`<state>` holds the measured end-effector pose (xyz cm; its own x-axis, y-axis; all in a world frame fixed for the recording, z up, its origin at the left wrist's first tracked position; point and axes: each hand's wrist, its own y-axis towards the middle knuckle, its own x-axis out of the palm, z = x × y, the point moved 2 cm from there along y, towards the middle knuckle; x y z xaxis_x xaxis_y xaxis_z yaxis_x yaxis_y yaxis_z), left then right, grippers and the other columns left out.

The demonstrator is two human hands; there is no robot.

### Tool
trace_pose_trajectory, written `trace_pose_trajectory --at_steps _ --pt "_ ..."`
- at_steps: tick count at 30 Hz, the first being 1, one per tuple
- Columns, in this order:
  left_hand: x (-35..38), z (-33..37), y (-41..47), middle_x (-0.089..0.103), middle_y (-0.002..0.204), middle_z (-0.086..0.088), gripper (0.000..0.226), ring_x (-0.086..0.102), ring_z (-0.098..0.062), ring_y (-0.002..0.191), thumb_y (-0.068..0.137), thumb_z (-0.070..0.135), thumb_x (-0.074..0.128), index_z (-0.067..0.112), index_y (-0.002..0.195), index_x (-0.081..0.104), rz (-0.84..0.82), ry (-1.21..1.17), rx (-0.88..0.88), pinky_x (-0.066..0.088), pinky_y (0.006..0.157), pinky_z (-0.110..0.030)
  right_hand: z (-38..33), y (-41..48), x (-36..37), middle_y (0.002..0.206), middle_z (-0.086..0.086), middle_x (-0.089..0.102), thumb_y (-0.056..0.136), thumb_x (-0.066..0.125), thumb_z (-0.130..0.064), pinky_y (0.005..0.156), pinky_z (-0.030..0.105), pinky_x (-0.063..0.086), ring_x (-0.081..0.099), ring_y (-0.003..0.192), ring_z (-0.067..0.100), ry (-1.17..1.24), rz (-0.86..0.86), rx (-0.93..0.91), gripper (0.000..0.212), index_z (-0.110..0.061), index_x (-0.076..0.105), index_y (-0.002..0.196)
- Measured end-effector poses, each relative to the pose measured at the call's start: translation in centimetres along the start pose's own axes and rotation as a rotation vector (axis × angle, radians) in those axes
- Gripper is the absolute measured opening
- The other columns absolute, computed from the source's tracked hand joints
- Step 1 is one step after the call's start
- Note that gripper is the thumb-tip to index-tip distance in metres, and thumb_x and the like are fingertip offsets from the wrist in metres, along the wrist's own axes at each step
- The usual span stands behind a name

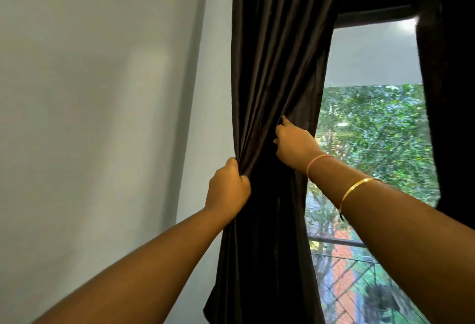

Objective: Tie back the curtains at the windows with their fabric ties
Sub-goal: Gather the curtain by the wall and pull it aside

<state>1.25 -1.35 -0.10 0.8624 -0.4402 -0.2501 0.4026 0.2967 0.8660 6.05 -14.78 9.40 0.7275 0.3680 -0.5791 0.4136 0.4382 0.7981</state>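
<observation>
No writing showing. Dark brown curtain (277,66) hanging gathered, pleated, left of window (372,130). Left hand (227,187) fingers clamping curtain's left edge; right hand (295,143) fingers closing into folds beside window.

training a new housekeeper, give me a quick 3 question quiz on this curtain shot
1. True or false: the left hand is clenched on the gathered edge of the dark brown curtain.
2. Which wrist wears the gold bangle and pink thread band?
3. Multiple choice: a fabric tie around the curtain is A) knotted B) half wrapped C) not visible.

Key: 1. true; 2. the right hand's wrist; 3. C
</observation>
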Motion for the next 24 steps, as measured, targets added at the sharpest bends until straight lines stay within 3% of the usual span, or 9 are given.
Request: trace_pose_trajectory --at_steps 5,11,15,20,22,24 --pt "-2.4 -1.7 0.2 0.046 0.067 0.003 0.010 0.046 -0.013 0.057 0.090 0.006 0.043 0.012 0.082 0.041 0.049 0.061 0.032 0.035 0.049 -0.021 -5.7 2.6 0.0 0.152 0.027 0.014 0.092 0.042 -0.006 0.090 0.047 0.043 0.053 0.112 0.047 0.036 0.046 -0.072 0.030 0.006 0.043 0.119" --pt "-5.2 -3.7 0.6 0.049 0.074 -0.001 0.006 0.047 -0.017 0.062 0.093 0.008 0.041 0.007 0.091 0.046 0.142 0.139 0.058 0.038 0.058 -0.028 -11.2 3.9 1.0 0.155 0.022 0.006 0.090 0.045 -0.002 0.092 0.046 0.043 0.053 0.112 0.045 0.176 0.019 -0.134 0.038 0.001 0.039 0.128" --pt "-5.4 -3.9 0.7 0.052 0.074 -0.007 0.008 0.053 -0.025 0.065 0.091 0.004 0.040 0.005 0.091 0.048 0.120 0.149 0.065 0.043 0.058 -0.034 -10.7 3.2 2.0 0.156 0.019 0.004 0.089 0.047 -0.003 0.084 0.039 0.042 0.054 0.110 0.043 0.272 0.013 -0.154 0.033 0.000 0.041 0.121" --pt "-2.3 -2.8 -0.4 0.047 0.066 0.002 0.007 0.048 -0.014 0.056 0.090 0.005 0.040 0.007 0.094 0.046 0.012 0.044 0.051 0.034 0.045 -0.020 -6.6 0.0 4.0 0.155 0.019 0.016 0.092 0.045 -0.005 0.084 0.042 0.043 0.055 0.108 0.043 0.335 0.055 -0.052 0.012 -0.002 0.043 0.103" --pt "-0.5 -2.3 -1.4 0.047 0.067 0.005 0.021 0.047 -0.008 0.055 0.091 0.006 0.041 0.001 0.110 0.048 0.000 -0.016 0.026 0.031 0.043 -0.016 -5.4 -2.0 4.7 0.138 0.024 0.041 0.093 0.044 -0.006 0.075 0.040 0.039 0.056 0.103 0.044 0.354 0.072 -0.011 0.005 -0.005 0.040 0.096" --pt "1.0 -1.8 -2.8 0.048 0.068 0.006 0.028 0.047 -0.005 0.055 0.092 0.007 0.042 0.001 0.119 0.045 -0.025 -0.048 0.029 0.031 0.044 -0.014 -4.6 -3.8 5.2 0.099 0.023 0.056 0.093 0.043 -0.007 0.066 0.038 0.035 0.057 0.088 0.042 0.421 0.096 0.025 0.011 -0.008 0.034 0.088"
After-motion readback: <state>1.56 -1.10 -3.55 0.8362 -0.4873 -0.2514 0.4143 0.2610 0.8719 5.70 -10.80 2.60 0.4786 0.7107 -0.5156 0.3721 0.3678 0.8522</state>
